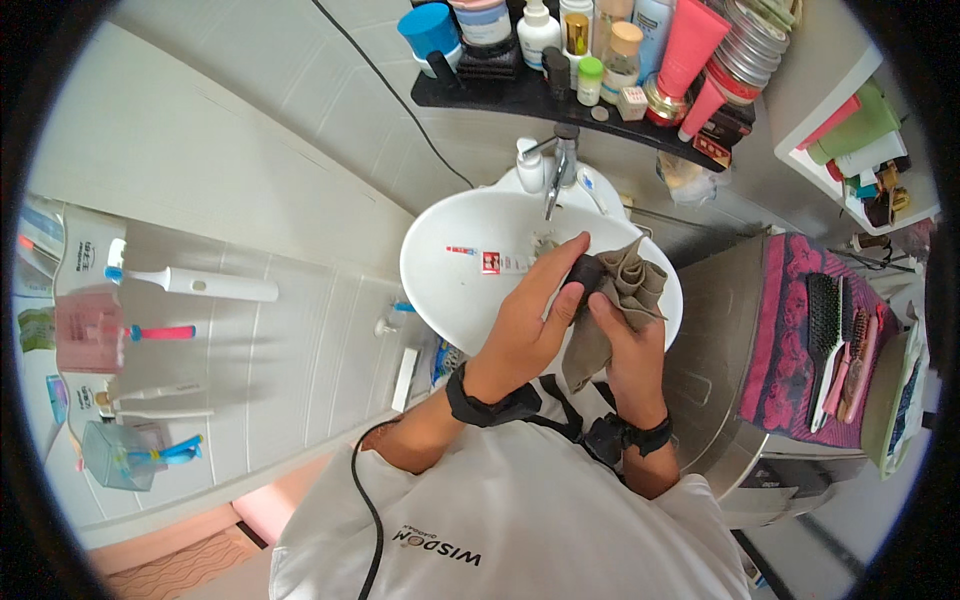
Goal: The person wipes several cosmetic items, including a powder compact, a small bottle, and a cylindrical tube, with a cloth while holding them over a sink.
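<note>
Over the white washbasin [431, 300], my left hand [529, 322] grips a small dark cylindrical object [584, 276] between thumb and fingers. My right hand [636, 360] is closed on a folded grey-brown cloth [589, 349], which bunches up beside the dark object and touches it. Whether the dark object is a cap or a small container, I cannot tell. A red-and-white tube [504, 263] lies in the basin, partly hidden behind my left hand. Left of it is a small red-and-blue printed piece [461, 250]. The chrome faucet [559, 176] stands at the basin's back.
A black shelf [517, 99] crowded with bottles, jars and tubes overhangs the faucet. A white pump bottle [530, 169] stands on the basin's back ledge. Toothbrush holders [88, 330] are on the left wall. At right, hairbrushes [825, 337] lie on a pink-and-grey towel [772, 330].
</note>
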The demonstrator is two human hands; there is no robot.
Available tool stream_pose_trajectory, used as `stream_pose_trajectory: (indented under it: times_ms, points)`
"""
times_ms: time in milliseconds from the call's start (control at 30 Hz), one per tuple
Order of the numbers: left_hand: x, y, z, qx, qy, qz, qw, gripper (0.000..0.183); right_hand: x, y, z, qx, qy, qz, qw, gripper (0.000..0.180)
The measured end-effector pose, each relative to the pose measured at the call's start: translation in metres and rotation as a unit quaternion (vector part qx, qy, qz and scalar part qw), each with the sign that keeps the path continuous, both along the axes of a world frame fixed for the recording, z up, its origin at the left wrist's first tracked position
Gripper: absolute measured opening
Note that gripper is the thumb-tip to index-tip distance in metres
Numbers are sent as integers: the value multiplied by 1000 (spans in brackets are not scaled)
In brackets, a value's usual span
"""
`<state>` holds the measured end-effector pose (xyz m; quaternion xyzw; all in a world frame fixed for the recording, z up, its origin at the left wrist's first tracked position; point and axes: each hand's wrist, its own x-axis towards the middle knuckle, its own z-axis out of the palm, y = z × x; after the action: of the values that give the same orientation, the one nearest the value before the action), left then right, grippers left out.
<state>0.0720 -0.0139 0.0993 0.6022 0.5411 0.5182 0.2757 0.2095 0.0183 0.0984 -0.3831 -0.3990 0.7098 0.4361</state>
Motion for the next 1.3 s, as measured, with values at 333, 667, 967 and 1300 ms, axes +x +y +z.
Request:
stream_pose_trajectory:
  times_ms: [333,667,967,1300]
  points:
    - [-56,-2,-2,-50,-65,44,996,46,-45,1,-2,26,2,-76,997,30]
    - [-230,133,-3,167,-52,185,967,43,-44,-3,-13,-8,8,-191,982,29]
    - [-243,166,-8,112,14,148,983,44,-55,-12,-22,-18,1,-198,980,27]
    - [-179,123,20,251,194,237,918,39,-54,-8,-29,-46,-1,-214,976,29]
